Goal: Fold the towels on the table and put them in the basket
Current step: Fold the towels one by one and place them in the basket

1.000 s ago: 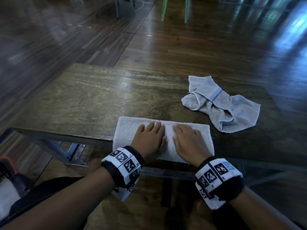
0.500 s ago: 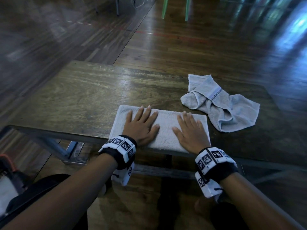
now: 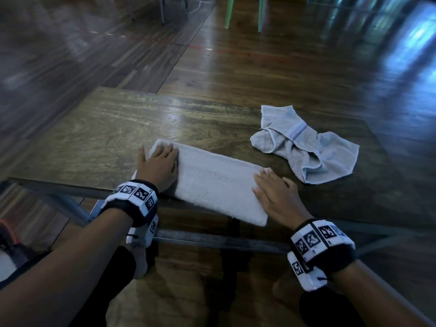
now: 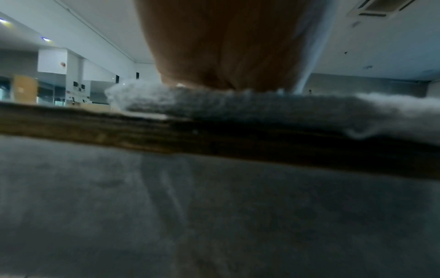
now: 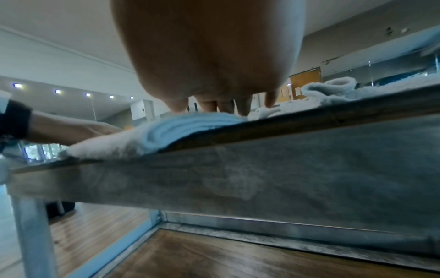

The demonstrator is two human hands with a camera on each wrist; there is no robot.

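Observation:
A white towel (image 3: 212, 182), folded into a long strip, lies slantwise at the near edge of the wooden table (image 3: 94, 138). My left hand (image 3: 158, 166) sits on its left end with the fingers curled into the cloth, and the corner there is bunched up. Pressing flat on the right end is my right hand (image 3: 271, 190), its fingers straight. The left wrist view shows my palm on the white towel (image 4: 238, 105); the right wrist view shows straight fingers (image 5: 209, 105) on the white towel (image 5: 166, 131). A crumpled grey towel (image 3: 306, 147) lies at the right. No basket is in view.
The table's near edge and metal frame (image 3: 212, 239) run just below my wrists. Green chair legs (image 3: 243, 13) stand on the wooden floor far behind. A dark thing with an orange rim (image 3: 6, 234) sits at the lower left edge.
Both hands have slid apart from the towel's middle to its two ends. The towel now lies skewed, and my left hand's fingers have curled on its left end.

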